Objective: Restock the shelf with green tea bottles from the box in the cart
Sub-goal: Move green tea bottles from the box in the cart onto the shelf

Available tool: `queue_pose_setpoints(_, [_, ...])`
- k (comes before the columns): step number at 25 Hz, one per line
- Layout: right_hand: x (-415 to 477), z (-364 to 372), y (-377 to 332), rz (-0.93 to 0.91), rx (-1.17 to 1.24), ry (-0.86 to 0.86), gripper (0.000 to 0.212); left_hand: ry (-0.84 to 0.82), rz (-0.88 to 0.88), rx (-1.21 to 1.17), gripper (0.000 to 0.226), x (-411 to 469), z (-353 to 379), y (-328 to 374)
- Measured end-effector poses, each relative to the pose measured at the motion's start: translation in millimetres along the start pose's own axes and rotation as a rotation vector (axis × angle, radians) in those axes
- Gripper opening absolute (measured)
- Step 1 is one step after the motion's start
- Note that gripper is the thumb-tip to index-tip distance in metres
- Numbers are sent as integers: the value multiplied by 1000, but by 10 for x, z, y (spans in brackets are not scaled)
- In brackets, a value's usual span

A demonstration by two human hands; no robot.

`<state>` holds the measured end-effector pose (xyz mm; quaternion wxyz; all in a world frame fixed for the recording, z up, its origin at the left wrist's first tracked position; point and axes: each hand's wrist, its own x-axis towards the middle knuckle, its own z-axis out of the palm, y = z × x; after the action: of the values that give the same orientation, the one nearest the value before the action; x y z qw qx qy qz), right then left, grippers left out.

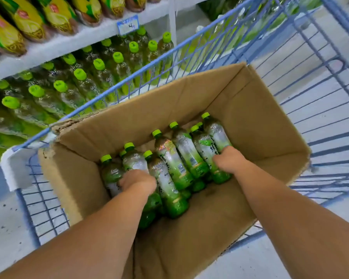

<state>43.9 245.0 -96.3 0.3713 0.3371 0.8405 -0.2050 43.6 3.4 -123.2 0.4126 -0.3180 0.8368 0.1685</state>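
Observation:
An open cardboard box (240, 109) sits in a blue wire cart (314, 81). Several green tea bottles (175, 164) with lime caps lie slanted inside it. Both my arms reach down into the box. My left hand (138, 183) grips a bottle (134, 161) on the left side of the pile, fingers curled out of sight round it. My right hand (229, 159) grips a bottle (207, 148) on the right side, its fingers hidden behind the bottles. Left of the cart, the shelf (54, 47) holds rows of the same green-capped bottles (79, 83).
Yellow-and-green packets (28, 19) fill the shelf level above, with a price tag (128, 25) on its edge. The cart's near-left corner carries a white pad (14, 168). Pale floor (6, 228) surrounds the cart. The box's right half holds no bottles.

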Motion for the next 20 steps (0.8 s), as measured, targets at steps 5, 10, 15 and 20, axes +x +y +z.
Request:
queue_pose_setpoints(5, [297, 85, -55, -1, -125, -44, 33, -121, -104, -391, 68, -20, 67, 3])
queue_pose_setpoints(10, [471, 165, -77, -37, -195, -5, 39, -37, -198, -564, 109, -91, 95, -52])
queue_pose_setpoints(15, [421, 107, -100, 8, -117, 31, 61, -87, -144, -628, 66, -58, 87, -28])
queue_pose_setpoints(20, [219, 74, -138, -41, 99, 100, 57, -59, 6, -507, 50, -290, 40, 88])
